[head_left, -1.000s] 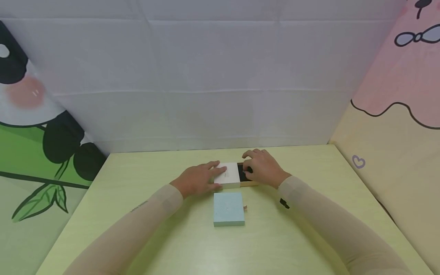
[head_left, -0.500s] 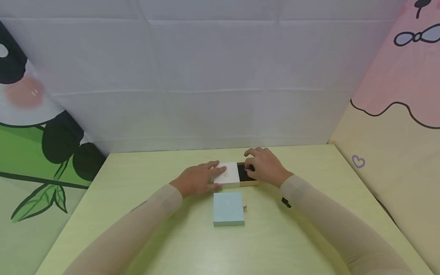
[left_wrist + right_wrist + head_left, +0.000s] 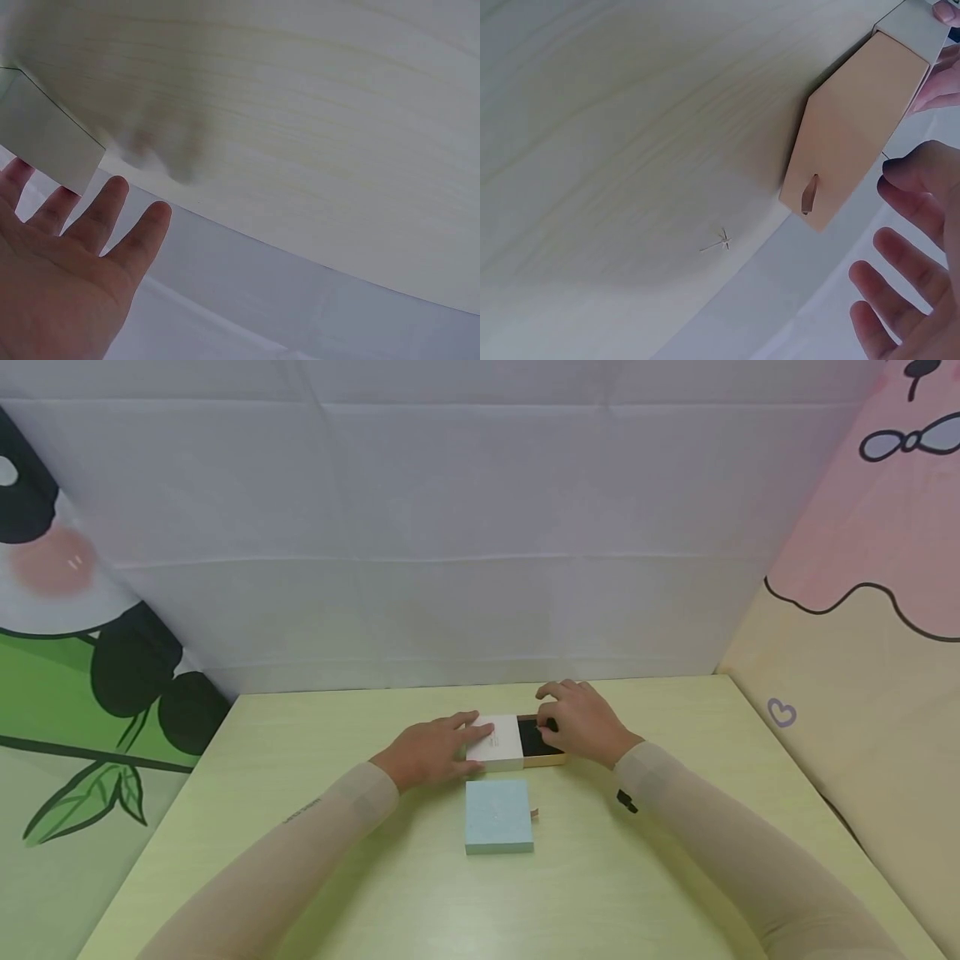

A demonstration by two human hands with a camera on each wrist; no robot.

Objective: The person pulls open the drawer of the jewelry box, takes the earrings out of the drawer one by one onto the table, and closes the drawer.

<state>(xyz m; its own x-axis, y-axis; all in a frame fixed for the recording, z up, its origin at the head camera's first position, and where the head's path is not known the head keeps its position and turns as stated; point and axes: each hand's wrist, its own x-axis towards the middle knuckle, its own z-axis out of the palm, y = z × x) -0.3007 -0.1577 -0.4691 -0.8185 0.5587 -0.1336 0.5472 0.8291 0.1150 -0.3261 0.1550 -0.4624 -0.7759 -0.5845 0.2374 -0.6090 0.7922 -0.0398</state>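
A white box (image 3: pixel 497 743) lies on the table with its drawer partly slid out to the right, showing a black inside (image 3: pixel 535 743). My left hand (image 3: pixel 435 750) rests over the box's left part, fingers spread, one fingertip on its top. Above the drawer is my right hand (image 3: pixel 588 722), thumb and index finger brought together over the black inside; I cannot tell whether they pinch something. In the right wrist view the drawer's tan end (image 3: pixel 847 127) shows, with a ribbon loop (image 3: pixel 809 195) hanging free. The left wrist view shows the white box's end (image 3: pixel 49 131) beside spread fingers.
A light blue box (image 3: pixel 498 817) with a small ribbon tab (image 3: pixel 535 813) lies nearer, in front of the white box. A small, thin, star-like shape (image 3: pixel 724 240) shows on the tabletop in the right wrist view. Behind the table hangs a white cloth (image 3: pixel 465 618).
My right hand has shifted slightly right over the drawer, leaving more of the black inside visible. The left hand and both boxes look much the same.
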